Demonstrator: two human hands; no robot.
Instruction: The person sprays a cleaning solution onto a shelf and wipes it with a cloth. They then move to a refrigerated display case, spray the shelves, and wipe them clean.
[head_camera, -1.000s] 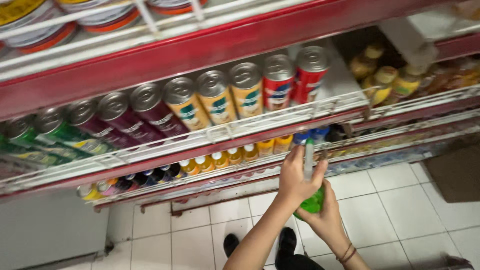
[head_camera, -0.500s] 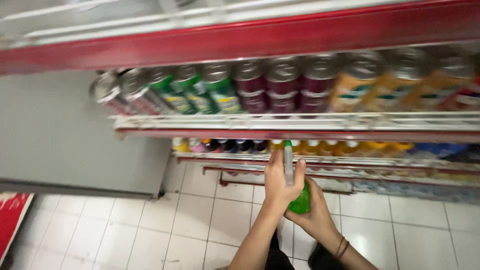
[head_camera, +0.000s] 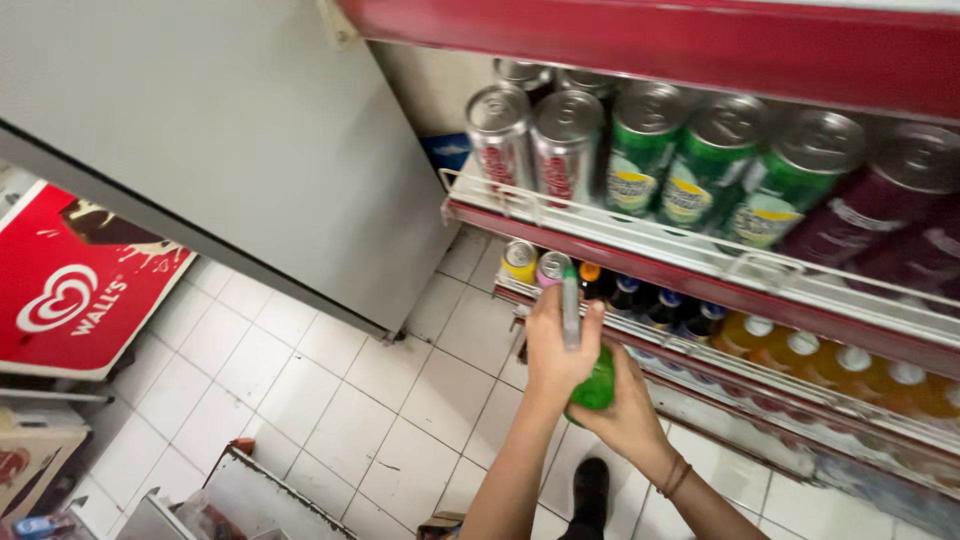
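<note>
A green plastic bottle (head_camera: 598, 382) is held between both my hands in front of the lower shelf. My left hand (head_camera: 556, 345) wraps the bottle's upper part, with a grey-green marker-like stick (head_camera: 571, 305) pressed along its fingers. My right hand (head_camera: 622, 412) cups the bottle from below and behind; a bracelet sits on that wrist. Just beyond my hands, small cans and dark bottles (head_camera: 640, 298) stand on the lower shelf. Silver, green and maroon cans (head_camera: 690, 165) line the shelf above.
A red-edged wire shelf rail (head_camera: 640, 245) runs across the right side. A grey freezer cabinet (head_camera: 200, 140) fills the upper left, with a red ice-cream sign (head_camera: 80, 290) beside it. White floor tiles (head_camera: 350, 400) lie below, and my black shoe (head_camera: 588, 490) shows.
The view has swung left and down, from the can shelves to the freezer and floor. Both hands still hold the green bottle near the lower shelf.
</note>
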